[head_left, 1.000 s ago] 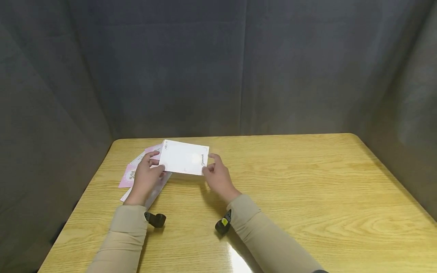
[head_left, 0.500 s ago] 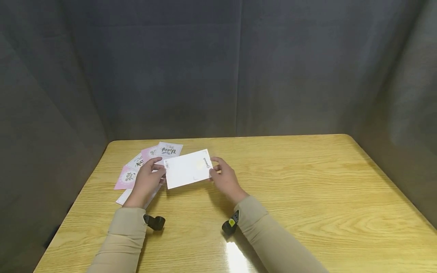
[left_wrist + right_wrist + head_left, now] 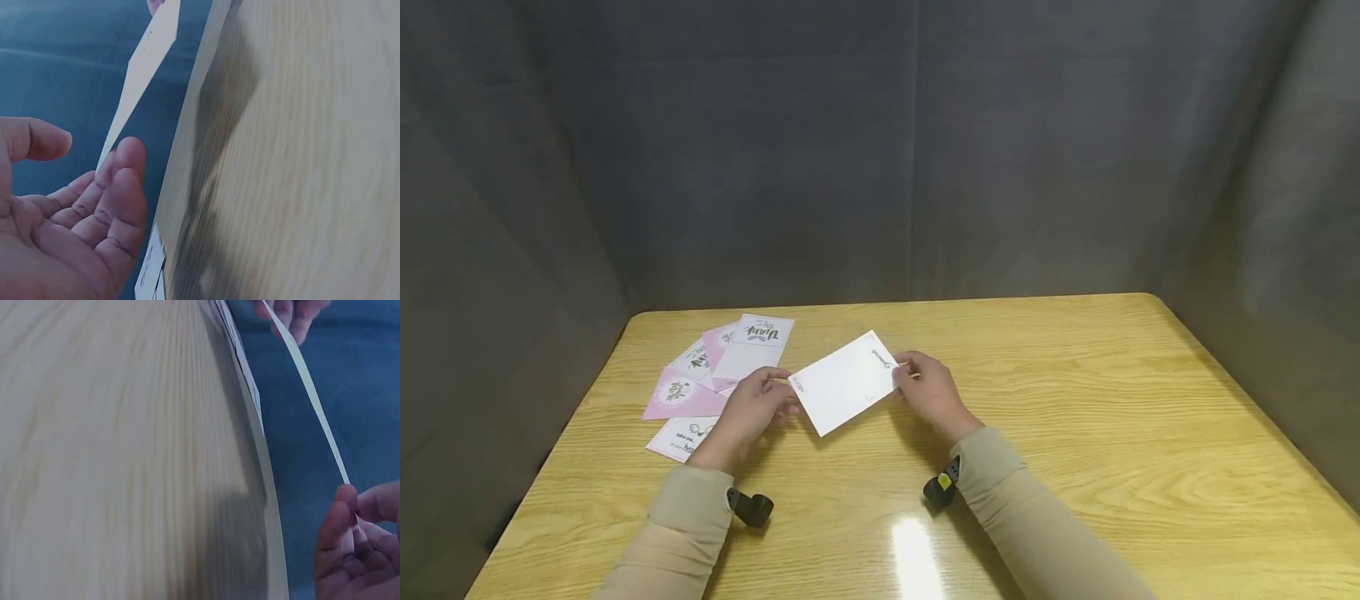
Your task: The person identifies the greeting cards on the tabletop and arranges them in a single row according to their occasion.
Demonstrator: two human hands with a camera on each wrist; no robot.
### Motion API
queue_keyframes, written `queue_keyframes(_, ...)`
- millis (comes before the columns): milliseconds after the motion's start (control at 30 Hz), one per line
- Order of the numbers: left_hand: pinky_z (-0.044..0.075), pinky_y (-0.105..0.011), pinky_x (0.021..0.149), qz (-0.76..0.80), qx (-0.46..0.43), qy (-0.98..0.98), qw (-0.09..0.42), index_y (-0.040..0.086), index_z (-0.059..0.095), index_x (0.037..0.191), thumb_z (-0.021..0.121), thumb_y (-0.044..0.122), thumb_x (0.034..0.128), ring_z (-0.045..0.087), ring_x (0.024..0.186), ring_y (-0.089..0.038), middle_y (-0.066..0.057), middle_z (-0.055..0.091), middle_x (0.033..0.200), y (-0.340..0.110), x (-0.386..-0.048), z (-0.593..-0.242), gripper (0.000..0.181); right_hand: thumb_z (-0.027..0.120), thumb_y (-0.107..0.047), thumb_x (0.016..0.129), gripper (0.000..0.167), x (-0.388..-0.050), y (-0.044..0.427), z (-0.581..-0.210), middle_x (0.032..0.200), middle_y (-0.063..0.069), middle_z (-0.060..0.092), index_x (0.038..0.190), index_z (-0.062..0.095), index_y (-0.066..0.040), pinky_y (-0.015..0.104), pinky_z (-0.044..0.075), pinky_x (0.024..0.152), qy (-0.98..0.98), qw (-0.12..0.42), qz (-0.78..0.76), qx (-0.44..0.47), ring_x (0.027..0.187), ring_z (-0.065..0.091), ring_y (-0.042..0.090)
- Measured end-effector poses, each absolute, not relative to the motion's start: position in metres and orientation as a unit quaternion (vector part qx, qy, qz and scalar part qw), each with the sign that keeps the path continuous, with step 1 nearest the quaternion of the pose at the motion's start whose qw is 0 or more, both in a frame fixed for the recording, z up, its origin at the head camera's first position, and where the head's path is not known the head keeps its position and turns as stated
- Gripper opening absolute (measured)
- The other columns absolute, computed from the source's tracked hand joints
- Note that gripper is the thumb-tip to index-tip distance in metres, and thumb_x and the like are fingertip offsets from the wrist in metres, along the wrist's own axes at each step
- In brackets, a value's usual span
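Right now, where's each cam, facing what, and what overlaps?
Head: worn on the head, looking forward and down at the white card and table; left hand, right hand and sleeves show.
Left wrist: worn there, looking along the left hand to the white card, table and cloth backdrop; part of the right hand shows at top.
Right wrist: worn there, looking along the right hand to the same card; part of the left hand shows at top.
Shared by both wrist views: card, table, backdrop, both hands.

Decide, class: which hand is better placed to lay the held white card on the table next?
Probably the right hand: it pinches the held white card, while the left hand seems only to touch it, thumb apart.
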State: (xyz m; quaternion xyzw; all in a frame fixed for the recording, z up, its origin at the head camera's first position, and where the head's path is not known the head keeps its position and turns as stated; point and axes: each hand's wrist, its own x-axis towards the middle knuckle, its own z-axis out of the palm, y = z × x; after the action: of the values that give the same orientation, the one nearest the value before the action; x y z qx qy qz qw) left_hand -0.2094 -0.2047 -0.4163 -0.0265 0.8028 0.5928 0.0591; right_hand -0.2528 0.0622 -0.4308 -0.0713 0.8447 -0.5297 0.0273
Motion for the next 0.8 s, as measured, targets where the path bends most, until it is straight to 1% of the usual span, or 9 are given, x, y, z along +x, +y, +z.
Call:
queue_keyframes(167,0.053,-0.037,0.078,0.609,-0.009,0.788,0.091,-0.010,0.045,0.141,0.055,0.010,0.0992,0.068,0.090,-0.023,-0.016,0.068,0.110,-0.191,-0.204,-0.417,0.047,0.055,-0.009,0.102,0.032,-0.253,0.080,-0.430,0.097,0.013,0.067,0.131,0.063,0.004,0.030,0.053,0.065,0.859,0.025,-0.507,-0.067,0.081,0.068,0.028)
queue_keyframes(300,0.056,-0.034,0.082,0.643,-0.011,0.754,0.133,-0.011,0.040,0.141,0.055,0.010,0.1008,0.070,0.093,-0.023,-0.019,0.066,0.113,-0.178,-0.201,-0.419,0.048,0.056,-0.011,0.102,0.032,-0.254,0.094,-0.429,0.103,0.014,0.067,0.130,0.066,0.001,0.033,0.051,0.069,0.877,0.014,-0.477,-0.054,0.087,0.065,0.026)
queue_keyframes(400,0.057,-0.036,0.088,0.678,-0.006,0.717,0.164,-0.013,0.035,0.142,0.053,0.009,0.1024,0.071,0.101,-0.027,-0.022,0.064,0.114,-0.169,-0.198,-0.420,0.049,0.056,-0.011,0.102,0.032,-0.253,0.104,-0.427,0.105,0.016,0.067,0.129,0.067,0.000,0.036,0.052,0.074,0.886,0.006,-0.461,-0.050,0.093,0.065,0.028)
queue_keyframes(500,0.056,-0.037,0.092,0.693,0.006,0.697,0.183,-0.014,0.034,0.142,0.050,0.007,0.1040,0.069,0.108,-0.031,-0.024,0.062,0.117,-0.161,-0.196,-0.420,0.047,0.055,-0.012,0.103,0.031,-0.252,0.115,-0.425,0.108,0.017,0.067,0.129,0.066,0.000,0.038,0.053,0.077,0.889,0.003,-0.456,-0.046,0.096,0.065,0.030)
queue_keyframes(567,0.056,-0.037,0.092,0.695,0.015,0.692,0.195,-0.015,0.035,0.142,0.049,0.007,0.1043,0.068,0.109,-0.031,-0.024,0.061,0.119,-0.156,-0.194,-0.421,0.046,0.055,-0.011,0.103,0.030,-0.251,0.121,-0.425,0.109,0.018,0.067,0.129,0.067,0.000,0.039,0.052,0.078,0.890,-0.001,-0.454,-0.040,0.098,0.064,0.031)
queue_keyframes(800,0.059,-0.035,0.082,0.698,0.038,0.672,0.243,-0.012,0.038,0.137,0.049,0.013,0.1059,0.070,0.099,-0.026,-0.023,0.060,0.122,-0.138,-0.188,-0.427,0.041,0.051,-0.010,0.104,0.030,-0.252,0.139,-0.426,0.115,0.020,0.065,0.129,0.065,0.000,0.037,0.052,0.078,0.894,0.009,-0.446,-0.028,0.102,0.064,0.033)
